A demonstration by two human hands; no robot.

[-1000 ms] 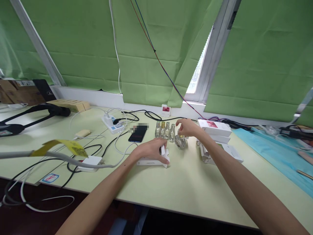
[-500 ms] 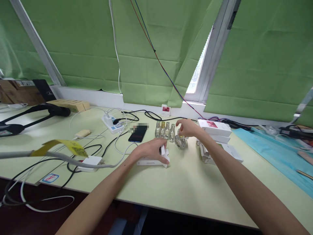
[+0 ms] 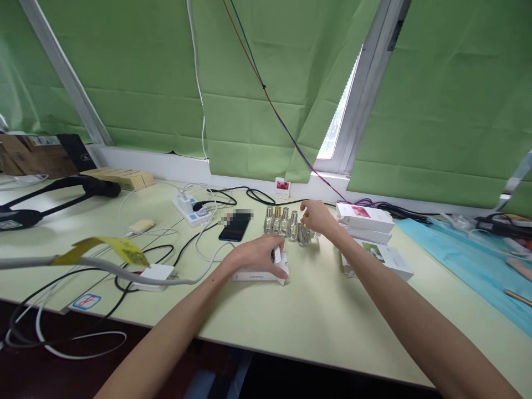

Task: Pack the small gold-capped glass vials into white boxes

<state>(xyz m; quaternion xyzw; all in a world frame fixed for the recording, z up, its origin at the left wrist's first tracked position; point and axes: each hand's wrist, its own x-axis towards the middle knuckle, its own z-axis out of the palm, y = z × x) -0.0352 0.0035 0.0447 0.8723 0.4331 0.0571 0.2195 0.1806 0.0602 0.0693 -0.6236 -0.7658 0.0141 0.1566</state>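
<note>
My left hand (image 3: 262,255) is wrapped round a small white box (image 3: 254,275) lying on the pale table, its open flap end facing right. Something dark shows inside the box by my thumb. My right hand (image 3: 315,217) is closed in a pinch on a clear glass bottle (image 3: 304,235), tilted beside the row. Just left of it, several slim glass bottles (image 3: 284,223) stand upright, one with a gold cap. More glass shows behind my right hand, partly hidden.
White boxes (image 3: 364,218) are stacked on the right, beside a blue sheet (image 3: 465,260). Left of the bottles lie a phone (image 3: 235,226), a power strip (image 3: 192,210) and loose cables. A small card (image 3: 282,188) stands at the back wall.
The bottle at my right hand has shifted from a lower, more tipped position up and left, closer to the row. My left hand has stayed on the box.
</note>
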